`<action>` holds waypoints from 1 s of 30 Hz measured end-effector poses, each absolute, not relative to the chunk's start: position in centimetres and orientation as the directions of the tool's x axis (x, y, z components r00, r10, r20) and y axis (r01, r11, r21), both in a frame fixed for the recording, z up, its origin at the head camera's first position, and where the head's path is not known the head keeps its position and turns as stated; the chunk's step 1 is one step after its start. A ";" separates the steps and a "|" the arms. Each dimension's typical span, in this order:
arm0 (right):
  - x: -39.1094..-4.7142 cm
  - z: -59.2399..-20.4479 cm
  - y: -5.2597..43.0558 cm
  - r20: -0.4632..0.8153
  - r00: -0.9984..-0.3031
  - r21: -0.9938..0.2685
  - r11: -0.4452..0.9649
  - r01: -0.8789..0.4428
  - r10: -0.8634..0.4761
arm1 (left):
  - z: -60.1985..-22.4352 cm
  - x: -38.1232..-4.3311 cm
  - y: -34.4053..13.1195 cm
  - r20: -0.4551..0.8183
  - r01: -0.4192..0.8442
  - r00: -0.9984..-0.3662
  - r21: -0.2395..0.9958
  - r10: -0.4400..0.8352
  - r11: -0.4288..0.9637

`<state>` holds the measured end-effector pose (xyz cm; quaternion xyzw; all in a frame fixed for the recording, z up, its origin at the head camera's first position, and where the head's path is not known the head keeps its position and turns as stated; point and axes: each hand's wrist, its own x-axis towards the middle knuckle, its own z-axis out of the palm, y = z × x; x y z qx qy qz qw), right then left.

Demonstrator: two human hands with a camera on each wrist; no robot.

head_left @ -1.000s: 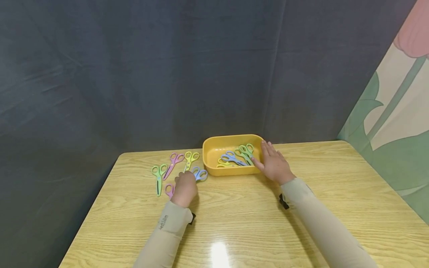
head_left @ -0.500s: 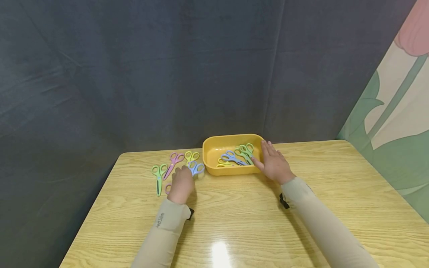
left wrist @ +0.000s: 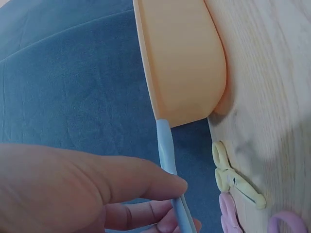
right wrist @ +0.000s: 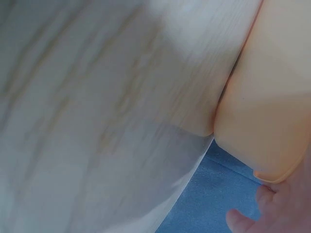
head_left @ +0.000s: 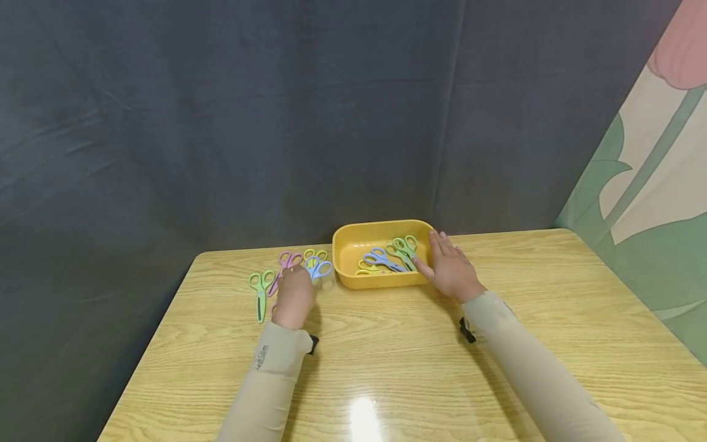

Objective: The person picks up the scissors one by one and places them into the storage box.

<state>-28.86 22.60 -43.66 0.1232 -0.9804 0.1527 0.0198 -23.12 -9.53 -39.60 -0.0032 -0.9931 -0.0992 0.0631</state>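
Note:
My left hand (head_left: 296, 296) pinches a pair of blue scissors (head_left: 318, 268) between thumb and fingers, with the handle loops pointing toward the yellow bin (head_left: 381, 281). In the left wrist view the blue scissors (left wrist: 166, 148) are seen edge-on, raised off the table and in front of the bin's wall. At the bin's right end, my right hand (head_left: 454, 273) rests against the rim with its fingers extended. Inside the bin lie green scissors (head_left: 407, 248), blue scissors (head_left: 381, 259) and yellow scissors (head_left: 367, 267).
Left of the bin, yellow scissors (head_left: 316, 254), pink scissors (head_left: 286, 260) and green scissors (head_left: 262, 296) lie on the wooden table (head_left: 409, 362). Another pink pair is mostly hidden behind my left hand. A dark curtain (head_left: 309, 123) hangs behind the table.
My left hand has lifted the blue scissors off the table and moved slightly away from me and to the left with them. The right hand and the bin have stayed in place.

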 end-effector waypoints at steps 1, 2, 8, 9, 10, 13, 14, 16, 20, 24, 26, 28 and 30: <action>-28.9 -43.7 22.6 0.076 -0.969 -0.293 0.923 -0.248 -0.236 | -39.5 -23.2 -9.6 0.123 0.017 -0.992 0.187 -0.007 0.982; -28.9 -43.7 22.6 0.074 -0.969 -0.291 0.924 -0.247 -0.236 | -39.5 -23.2 -9.7 0.116 0.013 -0.993 0.186 -0.009 0.982; -29.1 -43.8 22.6 0.070 -0.970 -0.289 0.926 -0.243 -0.233 | -38.9 -23.6 -9.7 0.129 0.016 -0.992 0.215 -0.012 0.976; -29.1 -43.8 22.6 0.072 -0.970 -0.290 0.926 -0.244 -0.233 | -38.8 -23.6 -9.6 0.129 0.012 -0.991 0.231 -0.018 0.973; -29.1 -43.8 22.6 0.074 -0.970 -0.291 0.925 -0.244 -0.232 | -38.7 -23.7 -9.5 0.135 0.013 -0.991 0.239 -0.020 0.971; -29.1 -43.8 22.6 0.081 -0.970 -0.297 0.923 -0.243 -0.230 | -38.4 -23.7 -9.2 0.150 0.013 -0.988 0.260 -0.027 0.966; -29.0 -43.8 22.6 0.082 -0.970 -0.296 0.924 -0.244 -0.230 | -38.4 -23.7 -9.1 0.159 0.012 -0.987 0.277 -0.034 0.961; -29.1 -43.9 22.6 0.080 -0.970 -0.288 0.926 -0.242 -0.229 | -38.3 -23.8 -8.8 0.181 0.009 -0.982 0.301 -0.048 0.954; -29.1 -44.0 22.6 0.080 -0.970 -0.279 0.929 -0.244 -0.231 | -38.4 -24.1 -8.2 0.234 -0.001 -0.967 0.383 -0.098 0.924; -29.1 -44.0 22.6 0.082 -0.969 -0.281 0.928 -0.245 -0.231 | -38.3 -24.2 -7.6 0.258 -0.003 -0.958 0.426 -0.125 0.905; -29.0 -43.9 22.6 0.081 -0.970 -0.277 0.929 -0.244 -0.231 | -38.2 -24.3 -7.4 0.249 -0.011 -0.959 0.444 -0.135 0.896; -29.0 -43.9 22.6 0.080 -0.970 -0.276 0.930 -0.245 -0.232 | -38.2 -24.5 -7.2 0.235 -0.025 -0.961 0.455 -0.147 0.890; -29.0 -43.9 22.6 0.081 -0.969 -0.276 0.929 -0.245 -0.231 | -38.2 -24.7 -7.0 0.225 -0.034 -0.962 0.461 -0.154 0.887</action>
